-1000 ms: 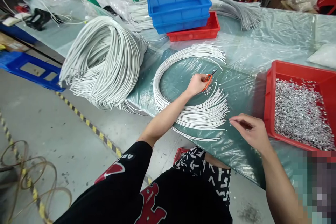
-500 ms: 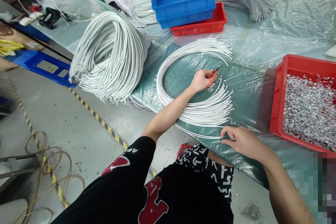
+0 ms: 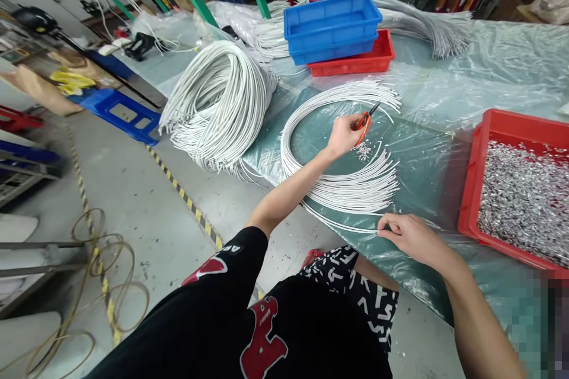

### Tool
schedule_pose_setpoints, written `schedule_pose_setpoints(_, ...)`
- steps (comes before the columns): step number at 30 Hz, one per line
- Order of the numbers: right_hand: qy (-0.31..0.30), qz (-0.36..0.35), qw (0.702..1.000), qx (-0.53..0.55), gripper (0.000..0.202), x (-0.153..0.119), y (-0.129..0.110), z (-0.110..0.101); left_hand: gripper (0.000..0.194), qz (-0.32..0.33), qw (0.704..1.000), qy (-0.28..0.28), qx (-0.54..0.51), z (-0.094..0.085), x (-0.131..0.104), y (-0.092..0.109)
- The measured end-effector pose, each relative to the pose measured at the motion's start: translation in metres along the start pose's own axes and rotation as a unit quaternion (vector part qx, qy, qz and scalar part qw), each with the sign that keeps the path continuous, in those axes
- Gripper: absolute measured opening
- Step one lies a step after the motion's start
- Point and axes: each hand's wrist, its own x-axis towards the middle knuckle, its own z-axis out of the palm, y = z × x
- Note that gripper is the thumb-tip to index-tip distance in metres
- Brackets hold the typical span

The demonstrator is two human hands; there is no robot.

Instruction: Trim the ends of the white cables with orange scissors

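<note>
My left hand [image 3: 344, 135] is closed around orange-handled scissors [image 3: 365, 125], whose dark tips point up and to the right. It is over the middle of a curved bundle of white cables [image 3: 291, 130] lying on the green, plastic-covered table. Thumb and fingertips of my right hand [image 3: 402, 231] pinch the end of a white cable [image 3: 351, 227] near the table's front edge, below the bundle's lower ends. Small clippings [image 3: 363, 151] lie on the table just beneath the scissors.
A big coil of white cables [image 3: 222, 106] sits at the left. Blue bins [image 3: 331, 26] rest on a red tray [image 3: 355, 64] at the back. On the right, a red bin [image 3: 472, 177] holds many small shiny pieces. A blue stool [image 3: 120, 111] stands beyond the table's left edge.
The camera view has shifted, so the surroundings appear further right and lower. My right thumb and fingertips have come together on the cable end. My left hand still holds the scissors.
</note>
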Motion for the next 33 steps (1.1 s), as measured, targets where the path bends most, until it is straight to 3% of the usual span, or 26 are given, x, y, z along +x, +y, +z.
schedule_pose_setpoints(3,0.001,-0.010,0.999,0.030,0.020,-0.004,-0.001,-0.004,0.044,0.026,0.999,-0.018,-0.014,-0.011,-0.023,0.034)
schedule_pose_setpoints(6,0.003,-0.034,0.995,0.095,0.028,-0.010,0.000,-0.012,0.049,0.038,0.996,-0.078,0.004,-0.025,-0.060,0.062)
schedule_pose_setpoints(9,0.026,-0.058,0.984,0.168,0.034,-0.013,0.000,-0.018,0.042,0.027,0.980,-0.190,0.044,-0.036,-0.097,0.080)
schedule_pose_setpoints(12,0.079,-0.077,0.964,0.242,0.036,-0.009,0.000,-0.016,0.031,0.045,0.940,-0.323,0.098,-0.041,-0.125,0.090)
schedule_pose_setpoints(14,0.120,-0.074,0.947,0.287,0.036,-0.004,0.001,-0.011,0.026,0.067,0.919,-0.365,0.133,-0.041,-0.137,0.093)
schedule_pose_setpoints(17,0.162,-0.058,0.920,0.353,0.036,0.004,0.002,-0.001,0.024,0.077,0.914,-0.363,0.167,-0.038,-0.146,0.092)
schedule_pose_setpoints(25,0.220,-0.092,0.864,0.443,0.026,0.015,-0.002,0.019,0.031,0.020,0.946,-0.284,0.152,-0.031,-0.151,0.085)
schedule_pose_setpoints(33,0.122,-0.079,0.827,0.543,0.034,0.022,-0.013,0.033,0.044,0.009,0.933,-0.331,0.143,-0.048,-0.135,0.095)
